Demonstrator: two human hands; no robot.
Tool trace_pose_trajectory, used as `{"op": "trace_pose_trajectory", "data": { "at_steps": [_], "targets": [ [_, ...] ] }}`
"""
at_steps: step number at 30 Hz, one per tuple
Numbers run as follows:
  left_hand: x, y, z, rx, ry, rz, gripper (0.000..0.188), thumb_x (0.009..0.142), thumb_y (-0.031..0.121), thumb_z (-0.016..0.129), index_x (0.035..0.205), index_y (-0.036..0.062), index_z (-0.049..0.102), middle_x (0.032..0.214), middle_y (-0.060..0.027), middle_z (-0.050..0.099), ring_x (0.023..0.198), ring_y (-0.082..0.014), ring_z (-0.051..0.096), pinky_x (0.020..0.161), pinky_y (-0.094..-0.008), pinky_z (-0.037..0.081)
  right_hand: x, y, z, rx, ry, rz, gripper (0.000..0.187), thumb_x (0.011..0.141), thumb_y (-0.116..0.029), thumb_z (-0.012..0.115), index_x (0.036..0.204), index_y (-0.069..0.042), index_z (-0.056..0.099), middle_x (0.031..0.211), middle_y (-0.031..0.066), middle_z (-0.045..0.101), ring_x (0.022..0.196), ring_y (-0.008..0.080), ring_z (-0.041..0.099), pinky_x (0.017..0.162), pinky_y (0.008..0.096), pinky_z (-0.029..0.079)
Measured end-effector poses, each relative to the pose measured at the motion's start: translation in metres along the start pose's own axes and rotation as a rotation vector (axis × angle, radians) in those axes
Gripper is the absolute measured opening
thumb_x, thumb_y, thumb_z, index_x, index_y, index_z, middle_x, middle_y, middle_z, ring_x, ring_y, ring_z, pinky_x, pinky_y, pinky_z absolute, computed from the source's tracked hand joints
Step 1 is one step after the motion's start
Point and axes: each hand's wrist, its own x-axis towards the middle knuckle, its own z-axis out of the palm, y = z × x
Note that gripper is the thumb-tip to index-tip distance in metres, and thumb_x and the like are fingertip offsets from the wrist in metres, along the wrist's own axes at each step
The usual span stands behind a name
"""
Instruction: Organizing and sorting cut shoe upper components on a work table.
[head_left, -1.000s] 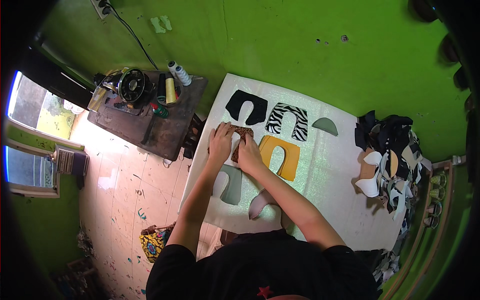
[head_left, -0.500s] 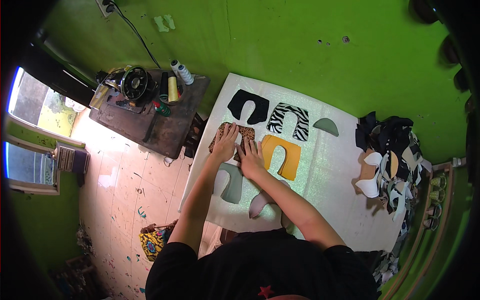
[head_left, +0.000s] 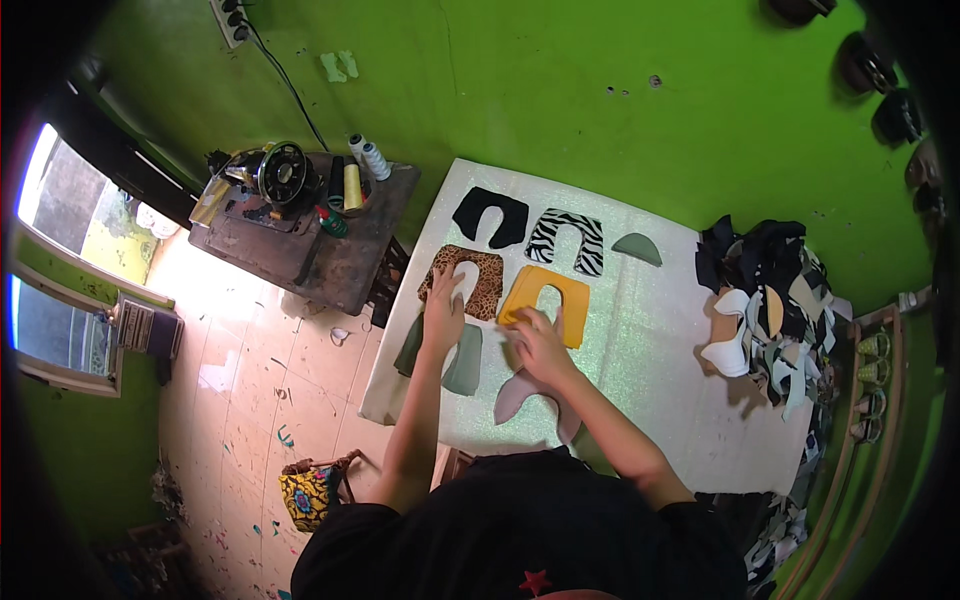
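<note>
Looking down, you see your two hands on a white sheet (head_left: 650, 340) that covers the counter. Your left hand (head_left: 443, 312) lies flat with the fingers spread. It rests on the bottom edge of the spotted brown piece (head_left: 487, 275), and its wrist is over the grey-green piece (head_left: 462, 362) just below. Your right hand (head_left: 537, 342) is flat too, fingers a little spread, not pinching anything. Its fingertips touch the lower left corner of the yellow piece (head_left: 572, 300). The yellow piece lies just to the right of the brown one, so each hand has its own piece and the two hands are near each other.

A pale pink piece (head_left: 515, 400) lies under your right arm, close to your body. Farther up the sheet, away from your hands, lie a black piece (head_left: 488, 215), a striped black and white piece (head_left: 565, 238) and a small grey half-round piece (head_left: 637, 247). A heap of cut pieces (head_left: 765, 300) sits at the right end of the sheet. To the left stands a sewing machine (head_left: 280, 175) on a dark table (head_left: 320, 255), with thread spools (head_left: 362, 165) beside it.
</note>
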Motion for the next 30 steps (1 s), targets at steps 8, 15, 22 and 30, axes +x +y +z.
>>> {"op": "trace_pose_trajectory", "data": {
  "at_steps": [8,15,22,30],
  "targets": [
    [-0.061,0.078,0.055,-0.275,-0.152,0.088,0.026,0.079,-0.001,0.049,0.104,0.0037,0.055,0.120,-0.0209,0.047,0.123,-0.0378,0.031,0.098,-0.0378,0.030,-0.097,0.027,-0.067,0.057,0.301,0.306,0.022,0.073,-0.004,0.052,0.094,-0.007,0.057,0.106,0.0097,0.050,0.104,0.0279,0.047,0.096,0.0514,0.024],
    [-0.097,0.169,0.107,-0.358,-0.477,0.315,0.026,0.079,0.005,0.052,0.105,0.0051,0.054,0.124,-0.0192,0.044,0.124,-0.0355,0.029,0.098,-0.0383,0.030,-0.150,0.034,-0.123,0.178,0.627,0.299,0.018,0.073,0.001,0.053,0.090,-0.002,0.056,0.095,0.0139,0.052,0.092,0.0279,0.053,0.082,0.0329,0.041],
    [-0.118,0.221,0.149,-0.411,-0.588,0.362,0.027,0.079,0.008,0.053,0.106,0.0058,0.054,0.125,-0.0201,0.043,0.124,-0.0359,0.030,0.097,-0.0383,0.031,-0.204,0.043,-0.165,0.236,0.673,0.419,0.015,0.076,-0.001,0.053,0.090,-0.003,0.057,0.093,0.0097,0.054,0.087,0.0218,0.054,0.075,0.0304,0.042],
    [-0.120,0.279,0.199,-0.566,-0.642,0.329,0.031,0.081,0.005,0.051,0.111,0.0038,0.050,0.125,-0.0158,0.040,0.109,-0.0264,0.049,0.080,-0.0308,0.047,-0.249,0.070,-0.220,0.204,0.801,0.343,0.012,0.077,-0.002,0.052,0.088,-0.001,0.058,0.091,0.0089,0.055,0.083,0.0199,0.054,0.072,0.0289,0.043]
  ]
}}
